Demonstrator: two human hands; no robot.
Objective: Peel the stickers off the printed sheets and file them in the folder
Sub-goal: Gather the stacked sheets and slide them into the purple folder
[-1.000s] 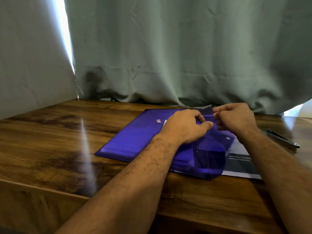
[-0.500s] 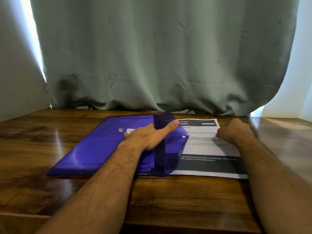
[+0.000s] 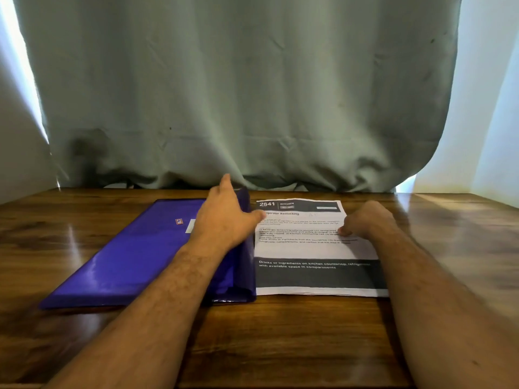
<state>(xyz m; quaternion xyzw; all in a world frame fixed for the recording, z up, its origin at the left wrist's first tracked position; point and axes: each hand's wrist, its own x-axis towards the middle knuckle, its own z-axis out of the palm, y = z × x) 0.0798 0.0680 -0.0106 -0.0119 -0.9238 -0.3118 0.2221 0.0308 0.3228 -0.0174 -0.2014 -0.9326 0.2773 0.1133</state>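
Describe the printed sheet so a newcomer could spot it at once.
On the wooden table before the grey-green curtain, look right of the purple folder. The printed sheet lies flat there under the right hand; it alone is white paper, with dark bands and the number 2641.

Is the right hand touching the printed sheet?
Touching. The head view shows the right hand with curled fingers, fingertips pressed down on the printed sheet mid-page, no gap visible.
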